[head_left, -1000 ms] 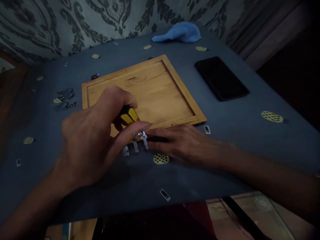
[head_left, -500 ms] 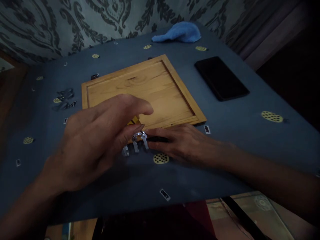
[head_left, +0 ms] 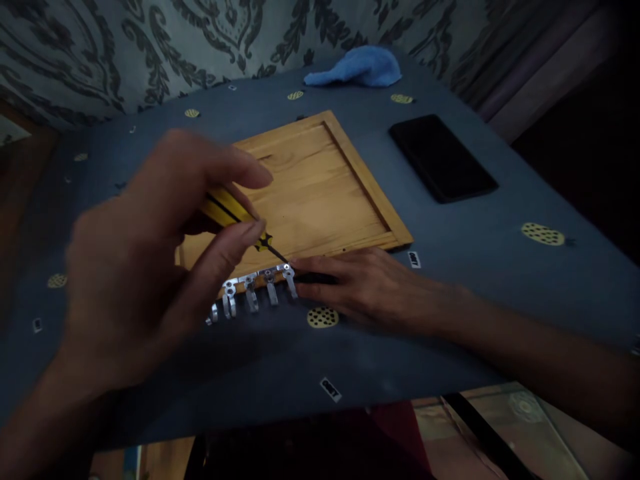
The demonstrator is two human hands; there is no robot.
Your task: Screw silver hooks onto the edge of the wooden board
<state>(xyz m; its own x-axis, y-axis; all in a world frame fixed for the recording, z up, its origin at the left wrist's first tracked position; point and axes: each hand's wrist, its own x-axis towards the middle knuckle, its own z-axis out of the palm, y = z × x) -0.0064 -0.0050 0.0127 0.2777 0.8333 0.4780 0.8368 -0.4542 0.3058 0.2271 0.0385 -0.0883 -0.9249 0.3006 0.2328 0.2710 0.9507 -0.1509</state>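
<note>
My left hand [head_left: 135, 273] is curled around a yellow-and-black screwdriver [head_left: 231, 205], thumb and forefinger near the front of its handle. The slanting shaft reaches down to the right end of a silver metal hook rail [head_left: 270, 274]. Several hooks of this rail hang over the near edge of a wooden board [head_left: 310, 193], which has a raised rim. My right hand [head_left: 367, 283] lies against that edge, its fingers pinching the rail's right end. A dark area shows between those fingers; I cannot tell whether it is shadow or an object.
On the blue patterned tablecloth [head_left: 430, 347] a black phone [head_left: 443, 157] lies right of the board. A crumpled blue cloth [head_left: 360, 68] is at the back, before a patterned curtain [head_left: 225, 33]. The table's near edge runs below my hands.
My left hand has moved up and left and loosened around the screwdriver, showing more of its handle and shaft. More hooks are visible. My right hand stays in place.
</note>
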